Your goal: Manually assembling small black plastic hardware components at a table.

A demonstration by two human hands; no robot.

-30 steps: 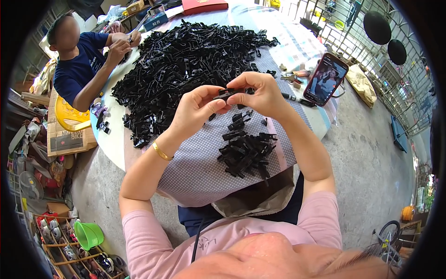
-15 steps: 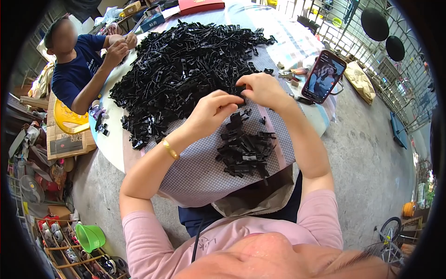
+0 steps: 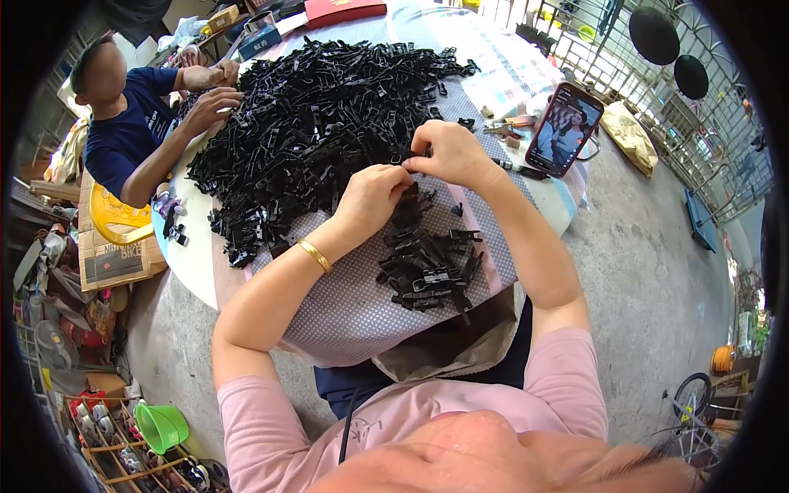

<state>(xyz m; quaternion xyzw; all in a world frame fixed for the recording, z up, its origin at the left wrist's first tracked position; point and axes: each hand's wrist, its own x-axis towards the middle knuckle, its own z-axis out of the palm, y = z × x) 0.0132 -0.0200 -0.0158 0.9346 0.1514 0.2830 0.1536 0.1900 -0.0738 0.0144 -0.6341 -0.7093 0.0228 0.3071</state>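
We overlooked a grey floor.
A metal grille stood far right, a wooden rack near left.

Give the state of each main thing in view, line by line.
Left hand: fingers bent, grip hidden
Right hand: fingers bent, grip unclear
Large heap of small black clips: loose, spread out
Smaller heap of black clips: loose, clustered
Dark rectangular phone: propped, screen lit
Soft beige bag: mouth open
Green plastic bucket: uncovered
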